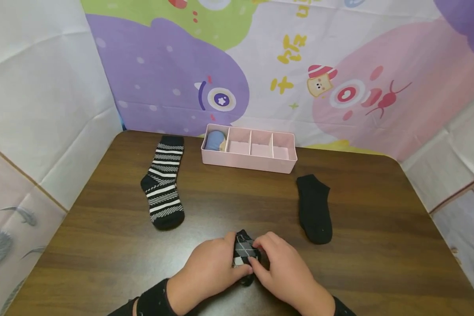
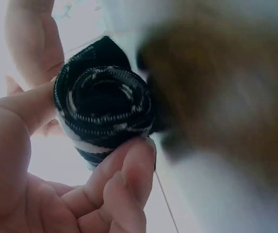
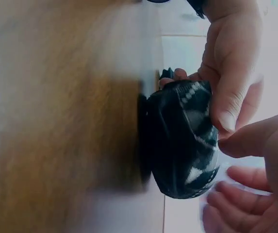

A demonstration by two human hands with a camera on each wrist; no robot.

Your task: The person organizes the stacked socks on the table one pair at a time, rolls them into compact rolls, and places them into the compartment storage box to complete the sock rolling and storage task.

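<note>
A black sock with a grey-and-white diamond pattern (image 1: 245, 252) is rolled into a tight bundle near the table's front edge. My left hand (image 1: 221, 261) grips it from the left and my right hand (image 1: 270, 259) pinches it from the right. In the left wrist view the rolled sock (image 2: 105, 102) shows its spiral end, held between my left thumb and fingers (image 2: 129, 165). In the right wrist view the bundle (image 3: 182, 141) rests against the tabletop, with fingers curled over it.
A black-and-white striped sock (image 1: 163, 184) lies flat at the left. At the right lies a plain black sock (image 1: 314, 208). A pink divided box (image 1: 249, 160) stands at the back, its leftmost compartment holding a blue sock roll (image 1: 214, 140). Cloth walls surround the brown table (image 1: 102, 237).
</note>
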